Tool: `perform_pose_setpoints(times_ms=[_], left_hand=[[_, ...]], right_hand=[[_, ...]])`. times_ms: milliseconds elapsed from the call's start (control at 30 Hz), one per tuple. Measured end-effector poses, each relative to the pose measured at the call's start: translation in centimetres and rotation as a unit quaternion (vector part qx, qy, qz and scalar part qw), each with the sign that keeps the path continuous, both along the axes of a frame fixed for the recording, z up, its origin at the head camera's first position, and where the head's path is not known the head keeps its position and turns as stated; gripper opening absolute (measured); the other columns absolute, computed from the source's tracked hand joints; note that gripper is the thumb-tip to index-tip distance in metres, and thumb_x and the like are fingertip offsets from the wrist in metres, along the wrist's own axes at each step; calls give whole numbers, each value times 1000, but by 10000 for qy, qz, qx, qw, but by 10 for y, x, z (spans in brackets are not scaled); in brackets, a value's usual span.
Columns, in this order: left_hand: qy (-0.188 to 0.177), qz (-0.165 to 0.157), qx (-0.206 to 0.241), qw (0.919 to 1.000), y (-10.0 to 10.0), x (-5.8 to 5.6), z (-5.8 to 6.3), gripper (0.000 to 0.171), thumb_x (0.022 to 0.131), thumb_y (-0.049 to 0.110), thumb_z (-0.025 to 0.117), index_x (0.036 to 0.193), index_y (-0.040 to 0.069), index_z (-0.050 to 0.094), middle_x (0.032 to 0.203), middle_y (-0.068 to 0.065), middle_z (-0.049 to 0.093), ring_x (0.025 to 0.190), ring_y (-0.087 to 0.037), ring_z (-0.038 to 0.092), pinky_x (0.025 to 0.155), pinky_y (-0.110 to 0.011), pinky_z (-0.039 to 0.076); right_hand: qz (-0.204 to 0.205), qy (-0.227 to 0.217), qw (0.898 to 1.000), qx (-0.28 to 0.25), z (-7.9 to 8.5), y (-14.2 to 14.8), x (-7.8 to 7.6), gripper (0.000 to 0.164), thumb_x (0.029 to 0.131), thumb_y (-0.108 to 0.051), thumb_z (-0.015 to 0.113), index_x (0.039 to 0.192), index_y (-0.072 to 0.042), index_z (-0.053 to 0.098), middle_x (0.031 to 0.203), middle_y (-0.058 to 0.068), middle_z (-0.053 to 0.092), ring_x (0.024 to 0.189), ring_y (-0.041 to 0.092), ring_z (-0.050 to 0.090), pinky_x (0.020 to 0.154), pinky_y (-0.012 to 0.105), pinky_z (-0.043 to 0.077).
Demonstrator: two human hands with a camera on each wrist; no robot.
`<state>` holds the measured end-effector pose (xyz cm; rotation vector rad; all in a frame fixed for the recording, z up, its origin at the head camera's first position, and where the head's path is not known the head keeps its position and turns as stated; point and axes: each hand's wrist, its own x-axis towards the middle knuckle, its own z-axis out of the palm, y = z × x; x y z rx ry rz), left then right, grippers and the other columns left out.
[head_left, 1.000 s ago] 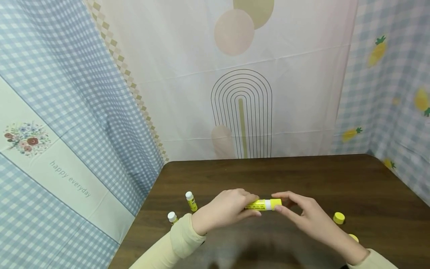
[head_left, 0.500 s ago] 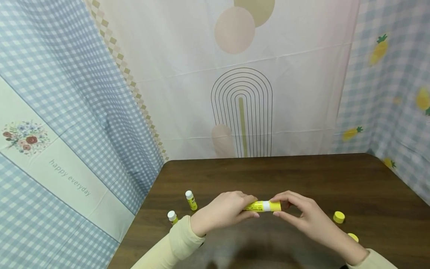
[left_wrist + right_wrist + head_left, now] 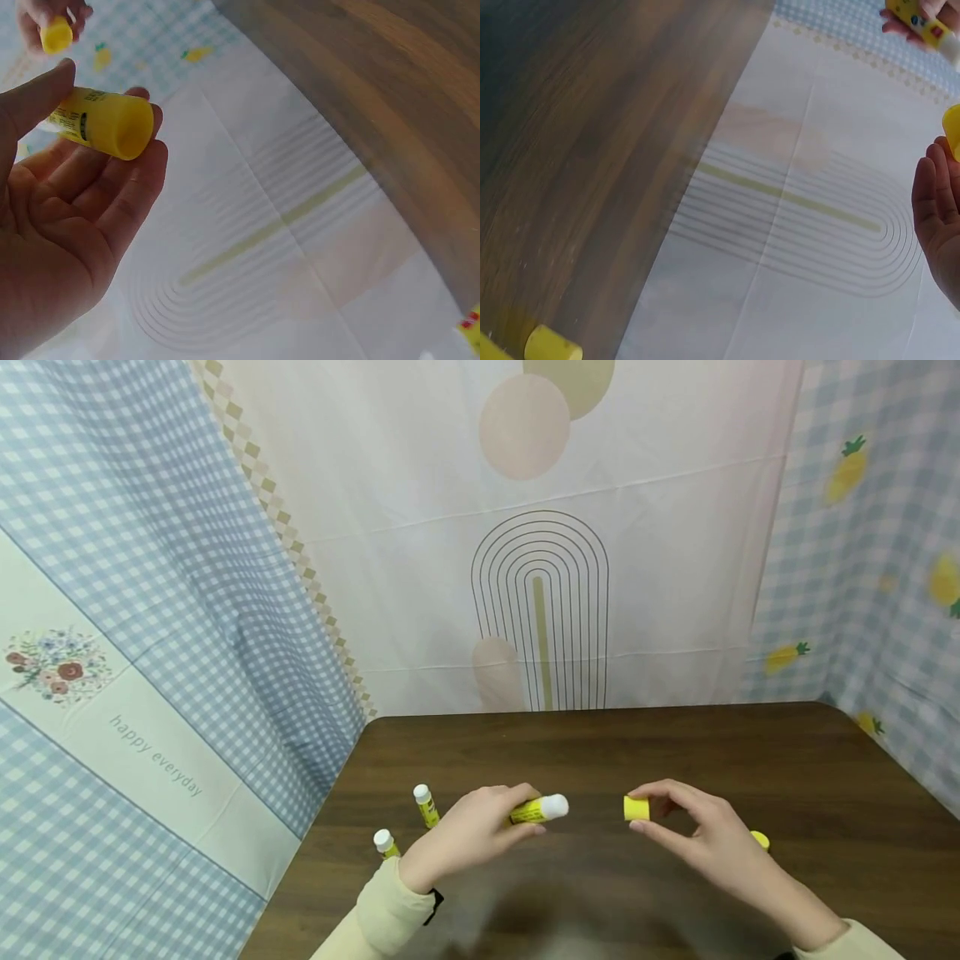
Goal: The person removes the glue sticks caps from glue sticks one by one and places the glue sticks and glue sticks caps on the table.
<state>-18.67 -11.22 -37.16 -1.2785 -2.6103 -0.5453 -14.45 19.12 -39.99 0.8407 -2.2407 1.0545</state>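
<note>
My left hand (image 3: 480, 825) grips a yellow glue stick (image 3: 531, 812) whose white end is uncovered and points right. In the left wrist view the glue stick's yellow base (image 3: 133, 129) faces the camera between thumb and fingers. A yellow cap (image 3: 637, 808) is pinched between the thumb and fingers of my right hand (image 3: 705, 835), a short gap to the right of the glue stick. Both hands are above the table. Only part of the right hand and its cap (image 3: 952, 131) shows at the edge of the right wrist view.
Two uncapped glue sticks, one farther back (image 3: 427, 807) and one nearer (image 3: 386, 843), stand left of my left hand on the brown wooden table (image 3: 600, 743). Behind my right hand another yellow cap (image 3: 761, 840) is partly hidden. Two yellow pieces (image 3: 553, 345) show low in the right wrist view.
The yellow cap has come off the glue stick. My left hand has moved slightly left with the stick, and my right hand slightly right with the cap.
</note>
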Motion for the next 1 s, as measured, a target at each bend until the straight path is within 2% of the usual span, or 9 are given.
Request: perform_pose_setpoints(times_ms=[167,267,400,533,667,800,1000], left_hand=[[-565,109,728,9957,-21,-3,-5,19,89,35,62,104,27,55,78,16,55,59,-2,46,56,-19,41],[-880,348,1009,9904,-32,-2,-8,18,89,36,61,103,28,53,79,16,56,61,-3,48,57,-22,42],[-1280,709,1405,9792,-46,1,-8,19,89,33,63,102,25,52,87,15,60,82,-3,60,71,-30,49],[-1564,1044,1691,9675,-57,4,-9,21,88,29,65,104,24,53,95,14,61,97,-6,60,78,-32,49],[-1615,1267,1764,9627,-63,5,-12,21,87,31,66,103,27,53,96,12,61,89,-5,61,73,-28,48],[-1489,1472,1763,9618,-66,4,-19,20,86,31,67,99,23,54,86,11,59,74,-7,57,65,-27,47],[-1480,1686,1792,9579,-66,2,-38,19,86,27,68,96,19,53,82,9,57,70,-8,55,63,-27,46]], right_hand=[[-344,-147,9993,98,2,13,1,40,75,-14,78,109,-26,61,90,-17,61,77,1,55,70,13,42],[-537,-259,9982,105,4,21,3,40,75,-14,78,109,-27,61,90,-16,62,78,2,56,70,14,42],[-880,-456,9951,-10,7,30,7,40,75,-14,78,109,-28,61,89,-15,62,78,3,57,70,13,42],[-1162,-648,9909,-201,9,37,9,39,76,-14,77,109,-28,62,88,-13,63,77,5,58,68,13,42],[-1278,-809,9881,-296,8,41,12,38,77,-16,77,110,-27,62,89,-11,63,78,6,58,65,14,42],[-1306,-916,9868,-265,6,42,13,37,78,-17,76,112,-26,62,88,-10,62,78,7,58,67,13,42],[-1349,-975,9858,-222,4,44,16,36,80,-18,75,112,-26,61,87,-10,61,77,7,57,69,12,42]])
